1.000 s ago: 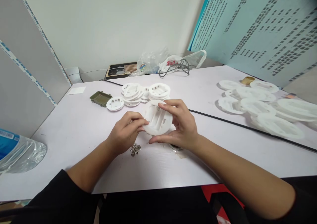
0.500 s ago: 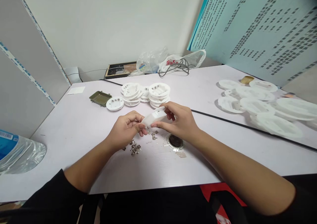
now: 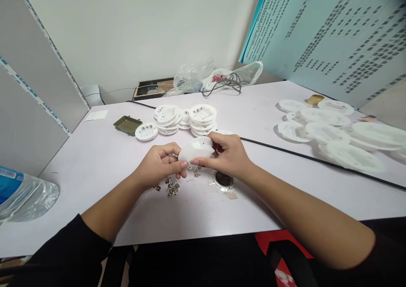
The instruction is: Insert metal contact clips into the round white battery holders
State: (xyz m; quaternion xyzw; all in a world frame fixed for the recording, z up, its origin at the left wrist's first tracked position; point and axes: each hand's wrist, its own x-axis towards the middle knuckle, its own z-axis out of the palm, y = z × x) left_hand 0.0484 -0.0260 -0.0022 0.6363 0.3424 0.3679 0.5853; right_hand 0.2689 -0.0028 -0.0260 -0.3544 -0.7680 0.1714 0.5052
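Between both hands, a round white plastic battery housing (image 3: 196, 150) is held tilted above the table. My left hand (image 3: 162, 161) grips its left edge with the thumb in front. My right hand (image 3: 229, 155) has the right side, thumb along the lower rim and fingers behind. Small metal contact pieces (image 3: 173, 189) lie in a pile beneath my left hand, and more metal contacts (image 3: 196, 171) lie just below the housing. By my right wrist is a dark round hole with a pale rim (image 3: 224, 178) in the tabletop.
Stacked white housings (image 3: 203, 114) stand behind the hands, beside an olive-green box (image 3: 127, 125). More white housings (image 3: 328, 133) spread over the right side. A black cable (image 3: 298, 156) crosses the table. A water bottle (image 3: 28, 198) lies at left; plastic bags (image 3: 218, 78) sit at the back.
The white housing has been turned so that more of its broad smooth face shows. Both hands keep hold of it in nearly the same place.
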